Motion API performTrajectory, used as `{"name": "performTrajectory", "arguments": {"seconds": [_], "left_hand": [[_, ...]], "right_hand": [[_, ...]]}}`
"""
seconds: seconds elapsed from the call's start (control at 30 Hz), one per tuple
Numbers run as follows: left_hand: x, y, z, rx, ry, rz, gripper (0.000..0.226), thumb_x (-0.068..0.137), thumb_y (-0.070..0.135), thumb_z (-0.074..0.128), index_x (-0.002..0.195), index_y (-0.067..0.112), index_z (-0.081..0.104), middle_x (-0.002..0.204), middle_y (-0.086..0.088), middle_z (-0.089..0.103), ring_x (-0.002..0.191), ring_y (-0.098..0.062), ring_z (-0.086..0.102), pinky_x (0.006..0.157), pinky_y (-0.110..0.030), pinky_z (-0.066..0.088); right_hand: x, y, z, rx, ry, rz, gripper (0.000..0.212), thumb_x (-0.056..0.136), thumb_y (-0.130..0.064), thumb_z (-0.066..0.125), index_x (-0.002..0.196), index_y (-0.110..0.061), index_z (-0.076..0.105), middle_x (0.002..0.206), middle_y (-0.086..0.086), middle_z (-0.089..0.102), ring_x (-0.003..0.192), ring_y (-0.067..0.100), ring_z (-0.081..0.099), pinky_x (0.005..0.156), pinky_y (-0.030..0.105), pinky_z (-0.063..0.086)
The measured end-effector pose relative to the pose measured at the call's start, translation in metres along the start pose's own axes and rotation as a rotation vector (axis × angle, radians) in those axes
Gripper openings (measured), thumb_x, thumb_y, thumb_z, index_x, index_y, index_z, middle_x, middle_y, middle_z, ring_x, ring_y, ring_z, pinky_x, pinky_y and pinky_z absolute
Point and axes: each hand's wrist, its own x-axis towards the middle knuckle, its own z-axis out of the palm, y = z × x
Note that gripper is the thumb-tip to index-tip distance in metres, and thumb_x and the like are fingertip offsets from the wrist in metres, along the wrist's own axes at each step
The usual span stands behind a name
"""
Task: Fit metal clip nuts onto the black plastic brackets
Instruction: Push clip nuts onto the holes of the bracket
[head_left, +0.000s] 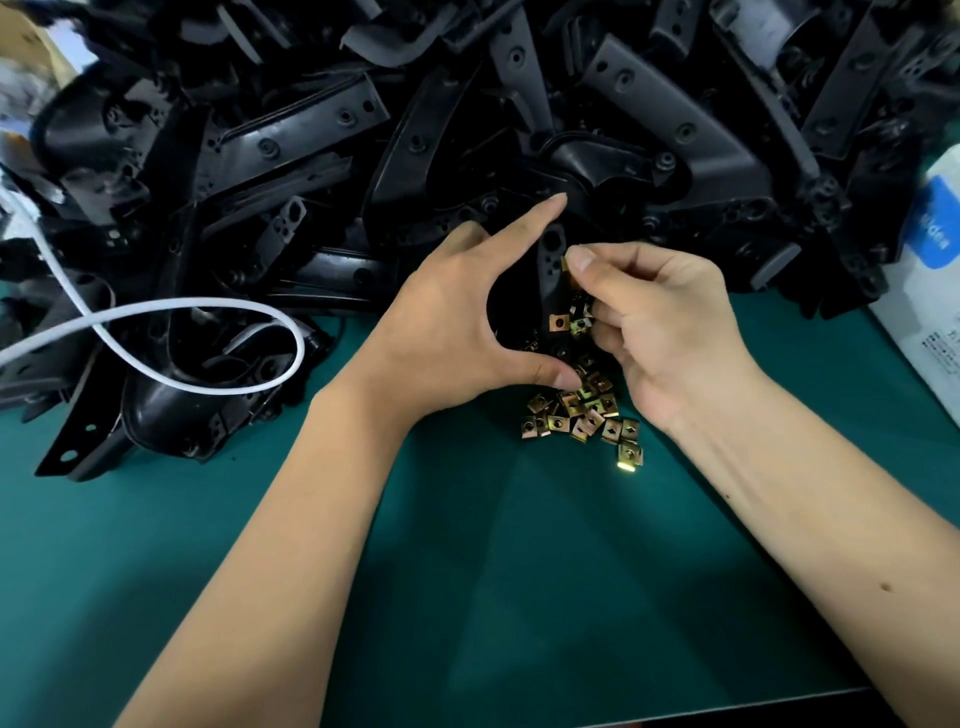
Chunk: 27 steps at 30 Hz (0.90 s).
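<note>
black plastic bracket (551, 270), one item, held upright between the hands above the green mat (467, 571); left hand (457, 332) grasps it, forefinger stretched along the top edge, thumb hooked under the lower end. one clip nut (558, 322) already seated on its lower tab.

brass-coloured clip nut, second item, apparently pinched in the right hand (654, 322) between thumb and curled fingers, at the bracket's upper right edge; the nut itself is mostly hidden, only a glint shows.

loose clip nuts (582, 415), a heap on the mat directly below both hands, within easy reach.

bracket stock (467, 104), a large tangled pile across the back of the mat; white cable (208, 306) looped over its left part; white box (930, 291) at far right.

handling note, judged: square the nut's open mouth to the tab edge, then push straight until its hole sits over the bracket's hole. left hand should brace against the push; a skewed start is likely to jam or spring off.
</note>
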Motion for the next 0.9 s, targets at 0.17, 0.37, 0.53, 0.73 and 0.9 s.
{"name": "performTrajectory", "arguments": {"seconds": [0.17,0.37,0.53,0.73,0.9], "left_hand": [[0.002,0.001,0.006,0.056,0.055,0.015,0.129,0.049,0.067,0.092,0.157,0.057,0.023,0.104,0.015,0.043,0.098,0.0,0.049,0.09,-0.015,0.043],[0.002,-0.005,-0.001,-0.049,0.037,0.056,0.125,0.055,0.065,0.092,0.161,0.044,0.028,0.125,0.004,0.057,0.121,-0.005,0.051,0.107,-0.011,0.034],[0.002,-0.007,-0.004,-0.106,0.017,0.067,0.123,0.059,0.065,0.091,0.161,0.041,0.027,0.135,0.006,0.057,0.134,-0.005,0.047,0.115,-0.019,0.032],[0.002,-0.008,0.0,-0.08,-0.001,0.031,0.126,0.055,0.066,0.091,0.16,0.048,0.025,0.125,0.002,0.058,0.122,-0.008,0.051,0.111,-0.022,0.037],[0.002,-0.009,0.003,-0.062,-0.031,0.008,0.127,0.053,0.065,0.092,0.16,0.049,0.024,0.131,0.005,0.055,0.128,-0.008,0.048,0.11,-0.02,0.035]], "right_hand": [[-0.002,0.004,0.004,-0.012,-0.012,-0.03,0.004,0.092,-0.01,0.076,0.09,-0.007,0.076,0.058,-0.007,0.056,0.044,0.0,0.041,0.043,0.017,0.034],[0.002,-0.003,0.0,0.005,-0.104,-0.005,0.016,0.097,-0.021,0.072,0.087,-0.009,0.078,0.07,0.002,0.06,0.049,0.006,0.035,0.043,0.018,0.029],[0.007,-0.005,-0.006,-0.137,-0.156,-0.065,0.016,0.095,-0.02,0.074,0.084,-0.011,0.08,0.082,0.016,0.048,0.055,0.012,0.033,0.049,0.024,0.028],[0.008,0.002,-0.008,-0.397,-0.129,-0.369,0.024,0.094,-0.019,0.073,0.07,-0.019,0.075,0.055,-0.011,0.062,0.047,0.002,0.052,0.053,0.012,0.037],[0.007,0.007,-0.007,-0.438,-0.114,-0.367,0.025,0.093,-0.019,0.073,0.068,-0.014,0.073,0.057,-0.006,0.063,0.049,0.003,0.052,0.056,0.017,0.038]]}}
